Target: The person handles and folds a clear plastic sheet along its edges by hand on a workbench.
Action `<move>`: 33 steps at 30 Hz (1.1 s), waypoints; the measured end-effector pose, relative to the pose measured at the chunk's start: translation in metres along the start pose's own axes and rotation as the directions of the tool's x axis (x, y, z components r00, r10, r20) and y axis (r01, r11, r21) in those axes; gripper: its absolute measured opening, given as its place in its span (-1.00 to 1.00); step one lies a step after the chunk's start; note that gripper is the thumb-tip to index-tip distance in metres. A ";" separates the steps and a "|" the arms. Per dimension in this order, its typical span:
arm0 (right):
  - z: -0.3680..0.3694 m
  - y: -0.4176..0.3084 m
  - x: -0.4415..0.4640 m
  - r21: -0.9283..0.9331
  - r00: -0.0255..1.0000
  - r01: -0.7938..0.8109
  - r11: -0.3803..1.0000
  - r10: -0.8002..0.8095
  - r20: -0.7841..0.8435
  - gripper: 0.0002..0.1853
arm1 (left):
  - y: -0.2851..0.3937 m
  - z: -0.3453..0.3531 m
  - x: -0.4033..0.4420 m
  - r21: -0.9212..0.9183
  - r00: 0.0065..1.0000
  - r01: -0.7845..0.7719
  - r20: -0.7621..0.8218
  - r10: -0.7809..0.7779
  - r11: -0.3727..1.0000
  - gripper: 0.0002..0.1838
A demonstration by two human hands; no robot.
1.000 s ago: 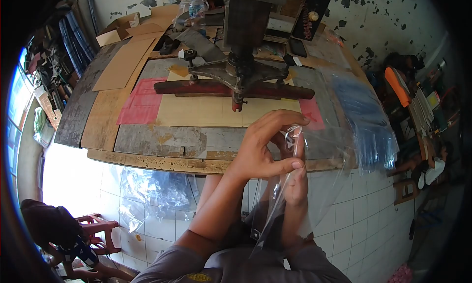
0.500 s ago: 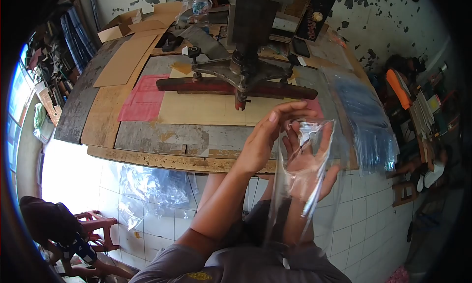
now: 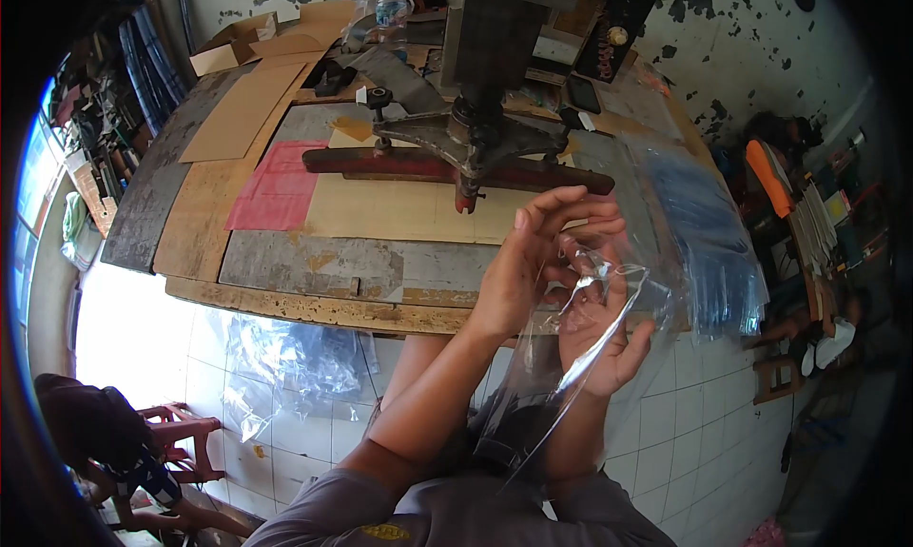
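Person (image 3: 100,452) in dark clothing at lower left, bent beside a red stool (image 3: 181,442) on the white tiled floor. Next, pieces of brown cardboard (image 3: 233,119) lying flat at the left of a worn wooden counter (image 3: 314,309). Then a pink sheet (image 3: 271,185) flat on the counter; below it, on the floor by the counter's front edge, a crumpled heap of clear plastic (image 3: 295,357). Toward the middle, a water bottle (image 3: 390,7) upright at the back and a pale yellow sheet (image 3: 409,214) farther forward, with the long red bar of a metal press (image 3: 466,143) above it. Right of centre, in front of the counter's edge, the wearer's left hand (image 3: 514,281), thumb raised, fingers loosely extended to the right across the top of a clear plastic piece (image 3: 582,368). Plastic creased and shiny, hanging down toward the lap. Overlapped by it, the right hand (image 3: 613,361), palm up, fingers loosely curled and apart, thumb spread outward; unclear whether inside or behind the plastic. Farther right, a stack of bluish clear plastic sheets (image 3: 709,238), draped over the counter's edge. At far right, an orange object (image 3: 770,176) beside stacked papers.
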State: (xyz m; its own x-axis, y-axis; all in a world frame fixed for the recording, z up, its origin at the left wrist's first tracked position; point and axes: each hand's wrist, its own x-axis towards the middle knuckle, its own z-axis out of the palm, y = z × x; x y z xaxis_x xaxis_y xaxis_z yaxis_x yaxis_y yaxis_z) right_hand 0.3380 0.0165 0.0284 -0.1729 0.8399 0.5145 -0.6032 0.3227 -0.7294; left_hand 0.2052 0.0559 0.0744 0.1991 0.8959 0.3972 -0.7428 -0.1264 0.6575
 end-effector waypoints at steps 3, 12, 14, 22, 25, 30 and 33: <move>0.001 0.000 -0.005 -0.300 0.999 -0.036 0.953 0.024 -0.045 0.12 | -0.005 -0.003 0.000 -0.015 1.000 -0.013 -0.002 0.013 1.000 -0.13; 0.004 0.010 -0.011 -0.440 1.000 -0.016 0.898 0.004 -0.028 0.18 | -0.014 -0.009 0.000 0.146 0.987 -0.155 0.069 0.146 0.977 -0.14; 0.006 0.009 -0.008 -0.435 1.000 -0.020 0.900 0.011 -0.024 0.19 | -0.012 -0.007 -0.001 0.141 0.988 -0.150 0.050 0.144 0.979 -0.14; 0.013 0.003 0.006 -0.588 0.989 0.148 0.795 -0.100 0.113 -0.04 | -0.021 -0.024 0.001 0.397 0.970 -0.243 0.081 0.231 0.885 -0.23; 0.003 0.000 0.007 -0.636 0.928 0.367 0.679 -0.213 0.307 -0.27 | -0.008 -0.011 0.003 0.604 0.881 -0.436 0.135 0.453 0.667 -0.25; 0.015 -0.018 0.013 -0.815 0.912 0.408 0.410 -0.156 0.378 -0.37 | 0.022 -0.010 -0.004 0.661 0.841 -0.529 0.325 0.433 0.532 -0.34; 0.013 -0.015 0.011 -0.772 0.919 0.393 0.500 -0.193 0.343 -0.34 | 0.014 -0.014 -0.001 0.639 0.847 -0.523 0.314 0.428 0.565 -0.42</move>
State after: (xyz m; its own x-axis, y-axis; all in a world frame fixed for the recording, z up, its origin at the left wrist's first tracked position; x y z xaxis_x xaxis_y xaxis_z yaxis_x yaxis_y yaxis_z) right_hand 0.3354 0.0152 0.0509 -0.3096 0.5601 0.7684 0.2312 0.8282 -0.5105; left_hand 0.1859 0.0592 0.0740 0.0514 0.5710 0.8194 -0.1150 -0.8116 0.5728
